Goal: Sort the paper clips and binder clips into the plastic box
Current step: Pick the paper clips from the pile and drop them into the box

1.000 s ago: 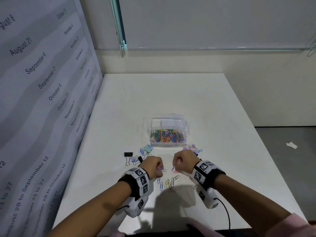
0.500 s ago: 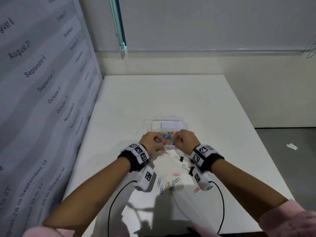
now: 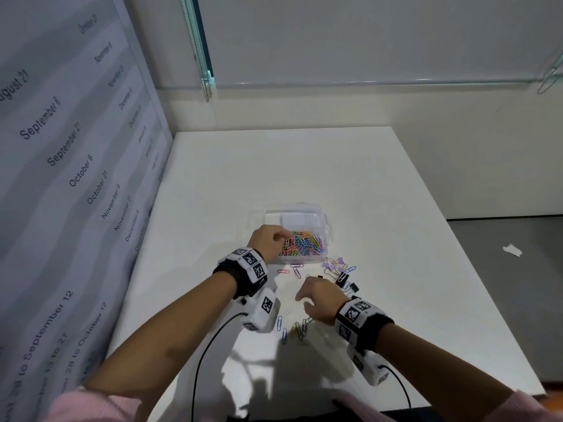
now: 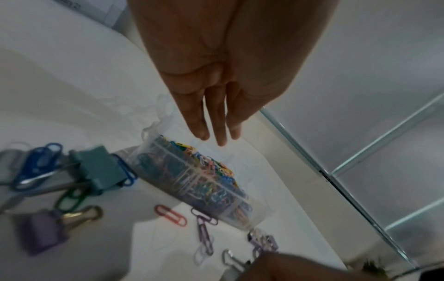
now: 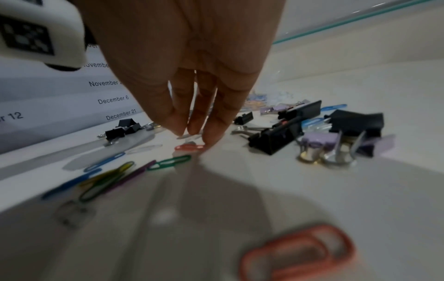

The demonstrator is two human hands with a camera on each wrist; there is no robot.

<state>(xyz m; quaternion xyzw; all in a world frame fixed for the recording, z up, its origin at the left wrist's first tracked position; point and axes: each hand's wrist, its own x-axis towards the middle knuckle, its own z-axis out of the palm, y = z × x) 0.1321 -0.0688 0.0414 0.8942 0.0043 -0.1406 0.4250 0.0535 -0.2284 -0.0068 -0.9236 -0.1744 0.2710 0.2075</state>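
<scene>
1. The plastic box stands near the middle of the white worktop; its near compartment is filled with mixed-colour paper clips, while the far compartment shows only something white.
2. The left hand hovers over the box's 9 o'clock edge; in the left wrist view its fingers point straight down over the clips, released and holding nothing.
3. The right hand is low over the worktop at 6 o'clock of the box, fingers spread downward; in the right wrist view its fingertips touch the worktop beside a red paper clip, with nothing gripped.
4. Loose paper clips in blue, green and yellow lie between the two wrists, at 7 o'clock of the right hand.
5. Black binder clips and small purple binder clips lie at 5 o'clock of the box, just beyond the right hand.
6. A teal binder clip lies just beside the box's near left corner in the left wrist view, with blue paper clips beside it.
</scene>
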